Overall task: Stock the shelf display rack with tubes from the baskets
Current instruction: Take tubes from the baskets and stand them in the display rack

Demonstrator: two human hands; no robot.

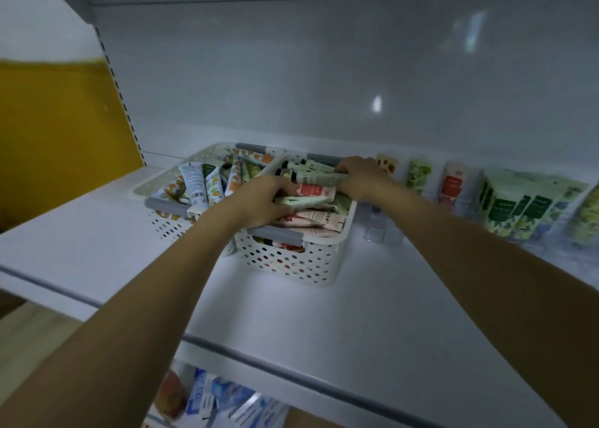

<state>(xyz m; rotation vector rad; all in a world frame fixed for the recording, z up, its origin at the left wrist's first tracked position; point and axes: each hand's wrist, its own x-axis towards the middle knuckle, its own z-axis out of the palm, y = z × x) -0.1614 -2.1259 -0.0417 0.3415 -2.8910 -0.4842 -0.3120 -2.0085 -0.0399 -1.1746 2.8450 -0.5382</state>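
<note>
The right hand (359,175) reaches into the far side of the right basket (324,265), its fingers curled round a pale green tube (319,179) that lies across the top of the heap. The left hand (259,202) is in the same basket at its near left side, fingers bent down over the tubes; whether it has hold of one cannot be told. This white perforated basket is full of pink, red and green tubes lying flat. Touching its left side is the left basket (168,181), packed with orange-patterned tubes standing on end. Both sit on a white shelf (324,330). Just to the right, the clear display rack (377,230) holds a few tubes upright along the back wall, with green pouches (518,207) beyond it.
</note>
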